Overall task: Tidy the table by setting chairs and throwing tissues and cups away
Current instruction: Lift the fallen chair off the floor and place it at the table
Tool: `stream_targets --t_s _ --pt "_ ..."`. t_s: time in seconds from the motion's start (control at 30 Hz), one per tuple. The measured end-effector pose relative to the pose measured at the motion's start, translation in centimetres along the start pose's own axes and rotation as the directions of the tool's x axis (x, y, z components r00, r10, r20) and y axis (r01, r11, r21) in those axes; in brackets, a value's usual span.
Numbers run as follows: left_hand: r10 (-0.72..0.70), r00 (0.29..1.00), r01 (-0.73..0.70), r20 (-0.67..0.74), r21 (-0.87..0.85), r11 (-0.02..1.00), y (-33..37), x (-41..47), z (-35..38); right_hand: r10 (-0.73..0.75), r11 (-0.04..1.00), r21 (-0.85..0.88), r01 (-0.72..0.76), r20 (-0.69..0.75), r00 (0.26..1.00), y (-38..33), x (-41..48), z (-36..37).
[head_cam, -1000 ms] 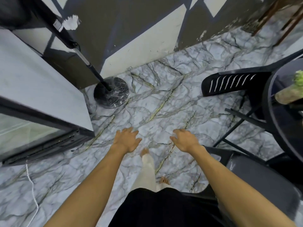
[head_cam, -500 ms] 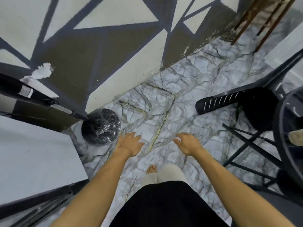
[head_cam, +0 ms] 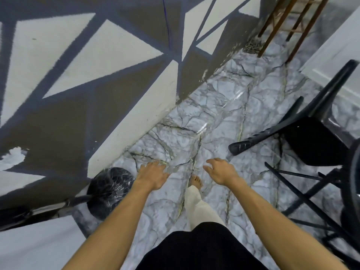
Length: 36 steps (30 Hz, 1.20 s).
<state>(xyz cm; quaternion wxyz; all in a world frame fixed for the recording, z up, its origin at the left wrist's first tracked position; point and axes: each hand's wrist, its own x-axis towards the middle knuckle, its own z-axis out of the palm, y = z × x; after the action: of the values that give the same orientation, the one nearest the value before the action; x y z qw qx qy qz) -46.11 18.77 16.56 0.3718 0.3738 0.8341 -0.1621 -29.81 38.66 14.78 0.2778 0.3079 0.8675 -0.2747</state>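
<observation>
marble-patterned floor [head_cam: 224, 117] is seen from above, glossy, grey-veined. both arms are stretched forward over it. left hand [head_cam: 153, 175] is held palm down, fingers spread loose, nothing gripped. right hand [head_cam: 221, 171] is likewise released, fingers slightly curled, nothing held. the two hands are apart, with a bare foot [head_cam: 196, 181] seen between them on the floor, below a pale trouser leg [head_cam: 200, 207]. black chair [head_cam: 303, 137] is placed at right, its slotted backrest edge nearest the right hand but not touched by it. dark round table rim [head_cam: 353, 172] is cut off at the far right edge, just beside the chair. round dark marbled base [head_cam: 109, 190] with a pole is set by the wall at left, near the left forearm. wall [head_cam: 97, 65] is painted in white, brown and navy triangles. wooden legs [head_cam: 276, 26] are seen top right. no tissues or cups are in view.
</observation>
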Motion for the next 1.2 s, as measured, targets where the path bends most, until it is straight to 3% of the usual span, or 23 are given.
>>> stream_targets --t_s 0.37,0.7,0.97,1.2 --pt "0.109 0.993 -0.108 -0.04 0.038 0.993 1.6 12.8 -15.8 0.075 0.993 0.094 -0.071 -0.043 0.996 1.5 11.1 -12.6" --pt "0.303 0.952 -0.286 -0.042 0.223 0.932 4.9 26.5 -29.8 0.242 0.949 0.227 -0.219 -0.08 0.967 4.3 21.2 -21.9" --pt "0.485 0.867 -0.484 0.116 0.434 0.76 9.0 36.1 -40.9 0.448 0.83 0.419 -0.367 -0.111 0.887 5.8 27.2 -28.7" --pt "0.602 0.769 -0.602 0.215 0.56 0.57 17.1 42.3 -47.5 0.627 0.664 0.601 -0.446 -0.123 0.769 9.1 29.0 -31.4"
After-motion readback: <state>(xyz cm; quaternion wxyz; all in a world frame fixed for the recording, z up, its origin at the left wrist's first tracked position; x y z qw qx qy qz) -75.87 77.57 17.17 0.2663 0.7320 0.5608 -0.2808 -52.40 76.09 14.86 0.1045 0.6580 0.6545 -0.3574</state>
